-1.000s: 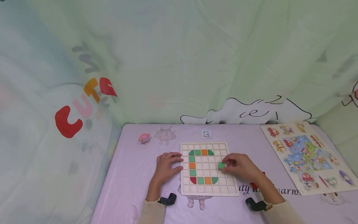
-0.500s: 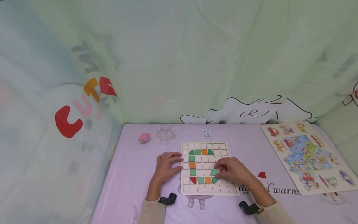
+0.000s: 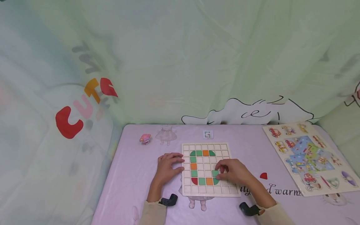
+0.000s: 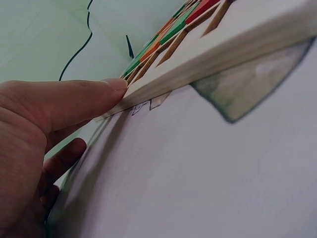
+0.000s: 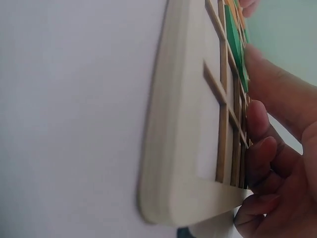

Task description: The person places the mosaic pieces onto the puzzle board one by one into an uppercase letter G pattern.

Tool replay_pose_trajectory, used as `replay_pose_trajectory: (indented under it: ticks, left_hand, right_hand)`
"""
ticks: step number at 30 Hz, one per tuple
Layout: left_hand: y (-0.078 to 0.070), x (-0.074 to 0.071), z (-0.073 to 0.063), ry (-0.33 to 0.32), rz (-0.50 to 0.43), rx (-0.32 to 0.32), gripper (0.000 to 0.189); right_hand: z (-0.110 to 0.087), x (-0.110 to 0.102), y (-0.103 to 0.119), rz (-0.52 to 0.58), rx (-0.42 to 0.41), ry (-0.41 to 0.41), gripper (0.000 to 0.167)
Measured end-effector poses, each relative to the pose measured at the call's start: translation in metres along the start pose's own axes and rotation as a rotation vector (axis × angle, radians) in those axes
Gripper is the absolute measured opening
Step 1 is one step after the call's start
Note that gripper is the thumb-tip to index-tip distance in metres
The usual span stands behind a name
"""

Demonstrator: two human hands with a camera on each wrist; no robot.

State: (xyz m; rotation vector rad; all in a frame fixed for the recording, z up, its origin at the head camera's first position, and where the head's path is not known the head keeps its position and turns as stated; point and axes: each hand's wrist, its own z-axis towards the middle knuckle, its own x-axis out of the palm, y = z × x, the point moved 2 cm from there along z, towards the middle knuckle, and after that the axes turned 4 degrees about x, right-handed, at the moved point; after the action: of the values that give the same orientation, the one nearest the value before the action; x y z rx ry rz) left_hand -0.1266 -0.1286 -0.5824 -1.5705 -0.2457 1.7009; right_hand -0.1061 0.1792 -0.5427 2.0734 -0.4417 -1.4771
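A pale wooden grid board (image 3: 201, 190) lies on the table, with green, orange and red tiles set in some cells in a C-like outline. My left hand (image 3: 168, 167) rests at its left edge, fingers loosely bent; in the left wrist view the thumb (image 4: 106, 91) touches the board's side. Over the board's right half, my right hand (image 3: 232, 171) has thumb and fingertips at a green square tile (image 3: 215, 173), which sits in a cell above a green quarter-round tile (image 3: 216, 181). In the right wrist view, the hand (image 5: 282, 144) partly hides the tiles.
A red quarter-round tile (image 3: 263, 176) lies on the table right of the board. Behind the board is a small pattern card (image 3: 208, 134). A pink figurine (image 3: 145, 139) stands at the back left; a wooden picture puzzle (image 3: 332, 185) lies at the right.
My right hand has moved left and toward me with the green square tile, which now lies squarely in a cell. The red tile has come into full view. My left hand stays put.
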Motion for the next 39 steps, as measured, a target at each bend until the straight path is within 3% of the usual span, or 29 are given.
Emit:
replay_pose_trajectory:
  ticks: [9, 14, 23, 31, 39]
  left_hand:
    - [0.003, 0.001, 0.001, 0.014, -0.016, -0.021, 0.025]
    - [0.004, 0.002, 0.0, 0.016, -0.012, -0.022, 0.025]
    - [0.005, 0.003, 0.0, 0.02, -0.013, -0.026, 0.026]
    - [0.006, 0.003, -0.001, 0.02, -0.004, -0.024, 0.026]
    - [0.005, 0.003, 0.0, 0.012, -0.015, -0.008, 0.025]
  right_hand:
    - [-0.003, -0.002, -0.005, 0.042, -0.034, -0.028, 0.018]
    - [-0.006, -0.01, -0.014, 0.103, -0.002, -0.022, 0.017]
    - [-0.018, -0.05, -0.048, 0.04, 0.039, -0.067, 0.015]
    - [-0.032, -0.087, -0.082, -0.007, 0.119, 0.025, 0.023]
    - [-0.043, -0.103, -0.109, -0.022, 0.148, 0.09, 0.025]
